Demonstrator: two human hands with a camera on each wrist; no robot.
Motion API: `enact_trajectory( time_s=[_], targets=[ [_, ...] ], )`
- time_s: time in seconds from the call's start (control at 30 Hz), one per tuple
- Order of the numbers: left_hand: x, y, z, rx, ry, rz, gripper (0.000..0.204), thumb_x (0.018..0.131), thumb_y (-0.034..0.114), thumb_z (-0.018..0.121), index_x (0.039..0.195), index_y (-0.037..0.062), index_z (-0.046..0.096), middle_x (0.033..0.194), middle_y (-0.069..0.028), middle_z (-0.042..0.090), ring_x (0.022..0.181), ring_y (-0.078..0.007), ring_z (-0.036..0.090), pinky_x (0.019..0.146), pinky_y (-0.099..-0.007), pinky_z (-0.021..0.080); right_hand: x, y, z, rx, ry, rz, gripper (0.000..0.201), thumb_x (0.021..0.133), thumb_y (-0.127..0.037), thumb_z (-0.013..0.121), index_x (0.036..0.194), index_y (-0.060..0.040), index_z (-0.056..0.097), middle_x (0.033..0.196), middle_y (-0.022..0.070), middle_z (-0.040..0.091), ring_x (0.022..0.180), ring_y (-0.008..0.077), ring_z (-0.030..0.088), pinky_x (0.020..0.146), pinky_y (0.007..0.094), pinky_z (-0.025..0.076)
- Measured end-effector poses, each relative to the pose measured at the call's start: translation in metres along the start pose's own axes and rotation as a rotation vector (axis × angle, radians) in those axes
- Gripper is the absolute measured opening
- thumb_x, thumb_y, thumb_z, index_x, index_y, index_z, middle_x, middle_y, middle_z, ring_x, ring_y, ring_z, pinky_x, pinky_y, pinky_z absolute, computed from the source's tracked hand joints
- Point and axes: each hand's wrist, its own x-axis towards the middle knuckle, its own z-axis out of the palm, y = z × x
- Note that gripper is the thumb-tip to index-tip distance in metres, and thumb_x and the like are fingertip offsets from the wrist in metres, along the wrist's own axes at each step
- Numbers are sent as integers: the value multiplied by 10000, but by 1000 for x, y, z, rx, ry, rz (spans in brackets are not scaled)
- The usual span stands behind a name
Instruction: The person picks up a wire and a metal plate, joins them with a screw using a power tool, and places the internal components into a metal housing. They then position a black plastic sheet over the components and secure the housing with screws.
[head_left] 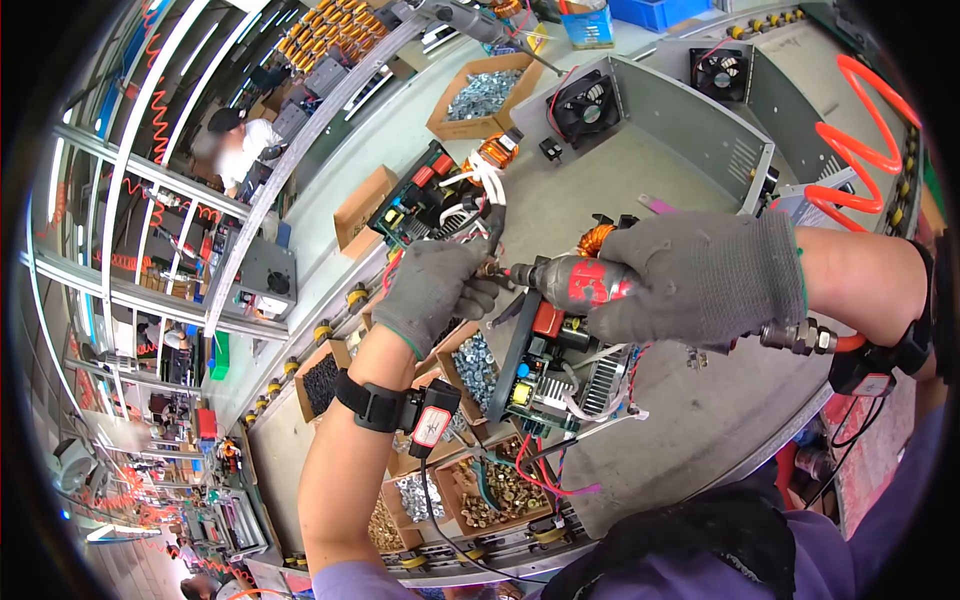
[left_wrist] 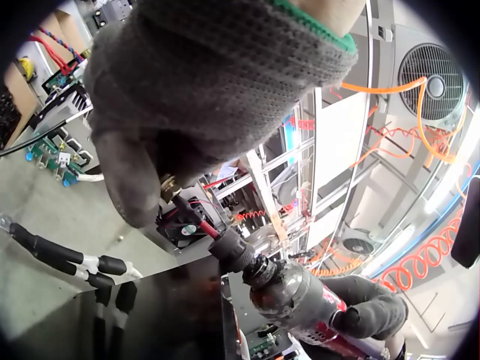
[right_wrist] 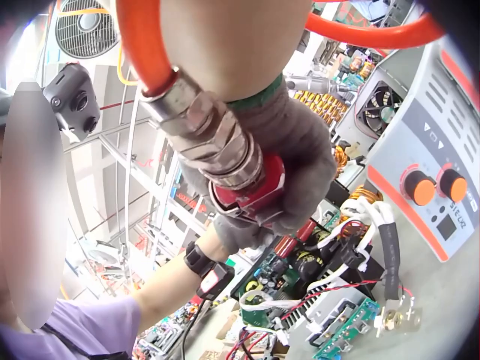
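My right hand (head_left: 700,280), in a grey glove, grips a red and grey air screwdriver (head_left: 585,283) that points left. At its tip, my left hand (head_left: 430,295) has its fingers curled; in the left wrist view the thumb and a finger pinch a small brass-coloured fastener (left_wrist: 170,187) at the end of the bit. Below the tool lies a circuit board with heatsinks (head_left: 560,375). Another board (head_left: 415,195) with white cables and an orange coil stands beyond my left hand. The right wrist view shows the right glove (right_wrist: 289,165) round the tool's red rear end, by the metal hose fitting.
Boxes of fasteners (head_left: 475,370) stand at the near left, and a carton of screws (head_left: 487,95) at the back. Grey metal housings with fans (head_left: 585,103) fill the back right. A coiled orange air hose (head_left: 850,140) hangs at right. A person (head_left: 245,145) is beyond the frame rails.
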Motion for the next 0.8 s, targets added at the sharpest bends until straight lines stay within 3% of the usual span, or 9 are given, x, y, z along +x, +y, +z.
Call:
enact_trajectory(
  time_s=[0.2, 0.27, 0.33, 0.4, 0.43, 0.53, 0.6, 0.63, 0.8],
  targets=[
    [14, -10, -15, -17, -125, -35, 314, 963, 288, 573, 1000, -20, 617, 754, -103, 614, 583, -125, 572, 482, -223, 468, 1, -27, -11, 34, -46, 84, 612, 830, -476, 632, 1163, 30, 544, 863, 143, 656, 635, 222, 655, 599, 360, 520],
    [2, -12, -14, -2, -76, 24, 350, 959, 335, 576, 1031, -6, 613, 794, -105, 625, 629, -139, 599, 518, -228, 495, -10, -58, -21, 185, -152, 548, 660, 762, -519, 681, 1235, -79, 547, 973, 147, 647, 866, 289, 657, 753, 408, 504],
    [-17, -17, -22, 54, 47, 69, 475, 948, 459, 560, 1171, 40, 583, 950, -118, 643, 764, -170, 642, 657, -251, 549, -37, -40, -9, 250, 31, 379, 849, 608, -473, 795, 1247, 9, 512, 952, 148, 659, 848, 292, 652, 753, 399, 501],
    [-32, -52, -57, -24, 90, 149, 530, 943, 463, 561, 1256, 36, 545, 1035, -134, 640, 834, -170, 639, 745, -291, 547, -80, -5, 18, 96, 306, 64, 886, 522, -383, 838, 1261, -5, 526, 942, 153, 660, 846, 305, 646, 773, 396, 499],
    [-44, -76, -72, -55, 130, 184, 534, 942, 455, 565, 1270, 35, 538, 1042, -135, 641, 844, -172, 639, 761, -299, 543, -106, -6, 20, 139, 251, 180, 920, 431, -321, 861, 1243, -19, 553, 966, 152, 660, 866, 322, 645, 790, 401, 493],
    [-85, -139, -100, -74, 249, 53, 436, 949, 367, 583, 1220, 26, 578, 936, -71, 643, 795, -147, 627, 693, -264, 534, -209, 35, 66, -50, 345, 396, 832, 470, -227, 810, 1214, 31, 544, 960, 148, 631, 878, 309, 622, 780, 388, 466],
    [-111, -182, -106, -49, 366, -52, 386, 939, 319, 609, 1174, 12, 606, 894, -54, 642, 739, -127, 612, 651, -256, 525, -271, 69, 110, -56, 522, 475, 773, 531, -140, 772, 1239, 32, 513, 1037, 148, 605, 993, 263, 573, 879, 369, 446],
    [-121, -209, -113, -42, 403, -84, 361, 932, 293, 626, 1147, 3, 621, 870, -48, 644, 711, -118, 604, 631, -256, 520, -284, 77, 115, 50, 425, 566, 771, 577, -96, 736, 1288, 34, 468, 1104, 148, 587, 1037, 256, 558, 913, 365, 424],
    [-143, -299, -113, 432, 742, -42, 291, 843, 234, 675, 1067, 48, 693, 844, -65, 695, 705, -165, 628, 665, -307, 501, -389, 155, 173, -184, 594, 770, 764, 710, -232, 747, 1356, 23, 427, 1222, 171, 581, 1108, 255, 556, 963, 356, 411]
  ],
)
